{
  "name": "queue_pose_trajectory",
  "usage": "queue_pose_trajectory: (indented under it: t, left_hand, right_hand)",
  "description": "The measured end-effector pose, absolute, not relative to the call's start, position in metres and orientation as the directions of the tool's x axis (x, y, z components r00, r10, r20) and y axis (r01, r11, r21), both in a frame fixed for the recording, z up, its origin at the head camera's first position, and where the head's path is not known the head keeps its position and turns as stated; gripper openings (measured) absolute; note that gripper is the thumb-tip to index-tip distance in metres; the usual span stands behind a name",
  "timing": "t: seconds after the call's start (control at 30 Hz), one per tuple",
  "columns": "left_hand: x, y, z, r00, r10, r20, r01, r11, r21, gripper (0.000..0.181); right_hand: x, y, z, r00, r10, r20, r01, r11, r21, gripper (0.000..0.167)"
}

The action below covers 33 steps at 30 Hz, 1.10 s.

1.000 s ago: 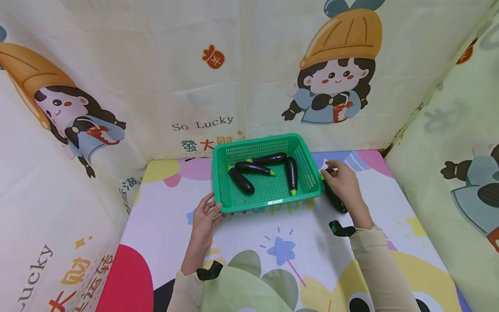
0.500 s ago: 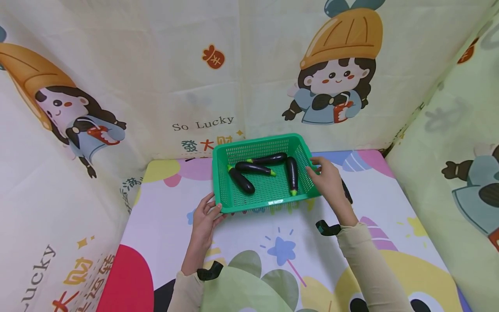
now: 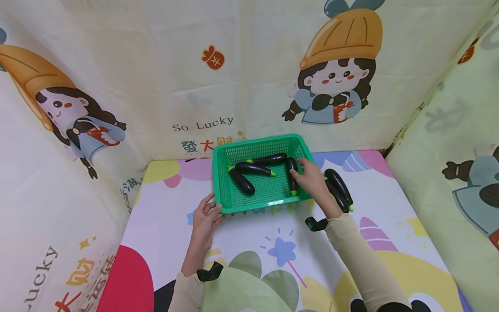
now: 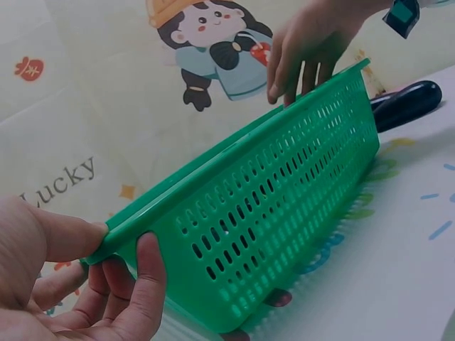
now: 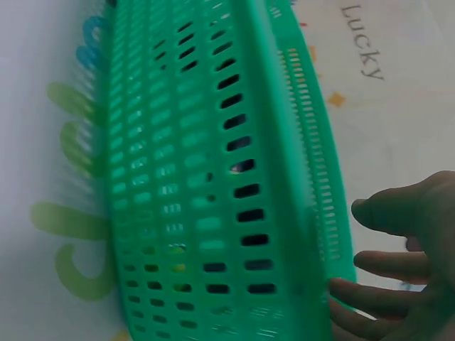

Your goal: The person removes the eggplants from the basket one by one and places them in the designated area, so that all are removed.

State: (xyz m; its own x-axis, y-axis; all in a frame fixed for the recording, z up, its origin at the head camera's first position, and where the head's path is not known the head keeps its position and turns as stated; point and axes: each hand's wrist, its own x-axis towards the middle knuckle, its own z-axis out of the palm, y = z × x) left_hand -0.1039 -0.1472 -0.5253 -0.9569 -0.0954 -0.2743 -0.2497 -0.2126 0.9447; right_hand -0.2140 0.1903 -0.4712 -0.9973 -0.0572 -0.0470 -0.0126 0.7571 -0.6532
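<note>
The left hand (image 3: 204, 217) pinches the basket's (image 3: 249, 208) near-left corner; the right hand (image 3: 312, 180), fingers parted, hovers around the rightmost eggplant (image 3: 293, 185) inside, contact unclear.

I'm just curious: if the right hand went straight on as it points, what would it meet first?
Probably the long dark purple eggplant in the right end of the green plastic basket; whether the fingers touch it is unclear.
</note>
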Motion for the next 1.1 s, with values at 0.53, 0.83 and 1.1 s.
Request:
queue_pose_trajectory:
  t: [0.53,0.83,1.1]
  left_hand:
    - [-0.101,-0.148,-0.530,-0.958,-0.097,-0.270,-0.244,-0.217,0.945,0.058]
    - [-0.103,-0.148,-0.531,-0.960,-0.095,-0.262,-0.235,-0.233,0.944,0.059]
    - [-0.105,-0.149,-0.530,-0.962,-0.101,-0.254,-0.226,-0.229,0.947,0.060]
  right_hand:
    - [-0.231,0.177,-0.494,-0.970,-0.070,-0.232,0.090,0.785,-0.613,0.067]
    - [-0.239,0.176,-0.498,-0.961,-0.075,-0.265,0.105,0.789,-0.605,0.071]
    - [-0.248,0.171,-0.500,-0.956,-0.052,-0.289,0.144,0.775,-0.616,0.082]
